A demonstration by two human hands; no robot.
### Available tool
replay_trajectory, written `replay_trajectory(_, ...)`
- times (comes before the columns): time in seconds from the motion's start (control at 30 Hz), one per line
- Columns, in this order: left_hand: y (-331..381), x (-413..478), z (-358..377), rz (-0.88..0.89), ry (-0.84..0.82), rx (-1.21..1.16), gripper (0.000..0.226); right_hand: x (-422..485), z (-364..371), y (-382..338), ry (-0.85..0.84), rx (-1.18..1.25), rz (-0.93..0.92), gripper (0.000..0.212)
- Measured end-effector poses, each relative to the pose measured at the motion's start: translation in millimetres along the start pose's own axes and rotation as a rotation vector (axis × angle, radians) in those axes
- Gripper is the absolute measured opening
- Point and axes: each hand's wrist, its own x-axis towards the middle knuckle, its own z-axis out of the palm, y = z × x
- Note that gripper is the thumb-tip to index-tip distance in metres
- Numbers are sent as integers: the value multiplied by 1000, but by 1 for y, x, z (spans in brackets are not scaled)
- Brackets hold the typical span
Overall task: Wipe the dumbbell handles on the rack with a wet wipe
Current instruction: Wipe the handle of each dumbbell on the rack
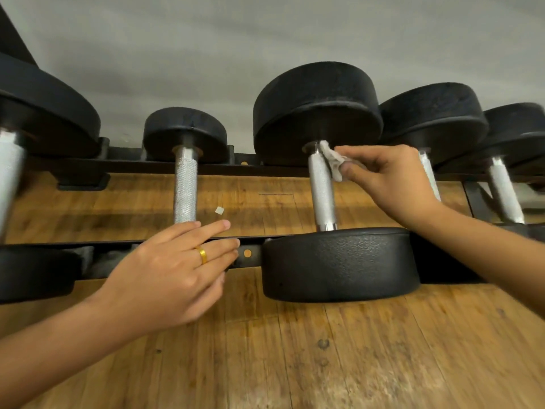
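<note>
Several black dumbbells with knurled silver handles lie across a black rack (247, 253). My right hand (392, 178) pinches a greyish wet wipe (331, 159) against the far end of the middle dumbbell's handle (323, 190), just below its far head. My left hand (174, 267), wearing a gold ring, lies with straight fingers over the near end of the smaller dumbbell, whose handle (185, 190) rises just beyond my fingers. That dumbbell's near head is hidden under my left hand.
Two more dumbbell handles (504, 193) stand to the right and a large one (10, 175) at the far left. Wooden floor (324, 364) lies below the rack, with a small white scrap (219, 210) on it. A grey wall rises behind.
</note>
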Motion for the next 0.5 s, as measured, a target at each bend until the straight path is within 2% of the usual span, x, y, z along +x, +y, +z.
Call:
replay_trajectory(0.1, 1, -1, 0, 2, -8, -1, 37, 2, 9, 6, 126, 458, 492, 29)
replay_trajectory(0.17, 1, 0, 0, -4, -9, -4, 37, 12, 11, 10, 89, 712, 730, 28)
replay_trajectory(0.2, 1, 1, 0, -7, -5, -7, 37, 17, 12, 10, 30, 828, 786, 28)
replay_trajectory(0.27, 1, 2, 0, -7, 2, -13, 36, 21, 16, 9, -73, 973, 813, 27)
replay_trajectory(0.33, 1, 3, 0, -5, -3, -10, 36, 20, 18, 9, -110, 1018, 810, 26)
replay_trajectory(0.5, 3, 5, -1, -17, 4, -17, 35, 12, 9, 13, -170, 969, 768, 31)
